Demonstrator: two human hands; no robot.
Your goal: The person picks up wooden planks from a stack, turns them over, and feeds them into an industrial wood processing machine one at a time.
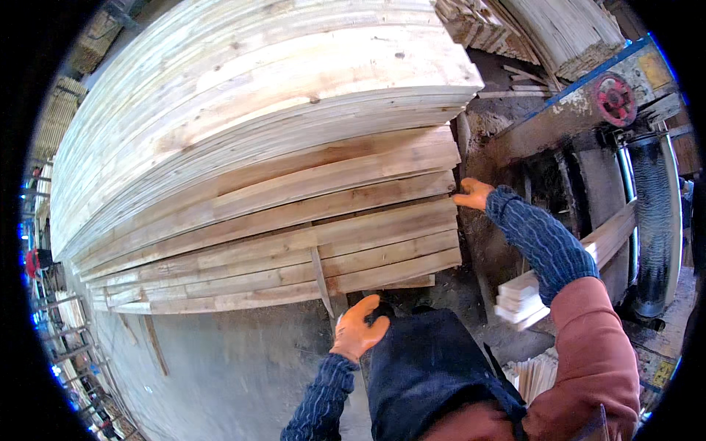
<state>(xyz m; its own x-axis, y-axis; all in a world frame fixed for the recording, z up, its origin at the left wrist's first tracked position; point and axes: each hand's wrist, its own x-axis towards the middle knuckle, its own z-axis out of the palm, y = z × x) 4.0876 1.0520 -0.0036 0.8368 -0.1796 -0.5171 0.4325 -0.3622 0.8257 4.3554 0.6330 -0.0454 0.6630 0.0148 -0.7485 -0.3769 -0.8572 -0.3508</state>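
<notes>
A long stack of pale wooden boards (309, 154) fills the view from the upper left to the middle. Its near edge steps down in layers, with several separate planks (397, 229) at the lower side. My right hand (474, 195), in an orange glove, reaches to the right-hand ends of these planks. Thumb and fingers are apart beside one board's end; whether they touch it I cannot tell. In front of the stack's near edge, my left hand (356, 331), also orange-gloved, hangs with thumb and fingers spread in a curve and nothing between them.
To the right stands a machine with a red handwheel (615, 99) and a dark ribbed roller (653, 220). A small bundle of boards (523, 300) lies by my right sleeve. Thin wooden strips (321, 283) lean against the stack. More lumber (562, 33) lies at the back right.
</notes>
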